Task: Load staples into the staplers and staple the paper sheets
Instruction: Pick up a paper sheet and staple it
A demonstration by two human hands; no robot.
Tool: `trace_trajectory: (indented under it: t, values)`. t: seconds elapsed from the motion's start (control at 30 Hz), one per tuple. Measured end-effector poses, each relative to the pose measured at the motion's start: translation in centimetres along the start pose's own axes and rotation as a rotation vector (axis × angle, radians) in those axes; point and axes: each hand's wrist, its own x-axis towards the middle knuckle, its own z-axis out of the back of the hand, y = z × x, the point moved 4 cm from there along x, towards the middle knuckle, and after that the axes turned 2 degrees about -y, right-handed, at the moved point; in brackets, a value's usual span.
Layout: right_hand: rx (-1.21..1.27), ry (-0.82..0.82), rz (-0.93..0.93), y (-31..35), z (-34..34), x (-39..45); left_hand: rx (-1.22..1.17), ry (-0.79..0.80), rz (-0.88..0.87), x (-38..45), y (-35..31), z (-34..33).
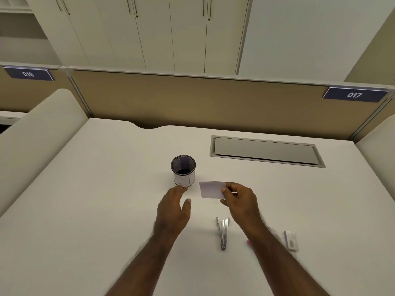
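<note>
Head view: right hand (239, 201) pinches paper (211, 189) by its right edge, thumb on top, fingers beneath, held just above desk (85, 210). Left hand (174, 207) loose, fingers spread, empty, fingertips at base of cup (183, 170). Stapler (222, 232) lies opened on desk between forearms. Staple box (291, 240) near right forearm.

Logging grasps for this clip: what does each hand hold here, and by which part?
Right hand pinches the small paper sheet by its right edge. Left hand is open and holds nothing, fingertips near the mesh cup.
</note>
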Motion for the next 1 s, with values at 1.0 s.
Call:
trace_trajectory:
  t: [1.0]
  values:
    - [-1.068,-0.028,0.703,1.4,-14.5,9.1,0.566,0.184,-0.169,2.0,10.3,-8.1]
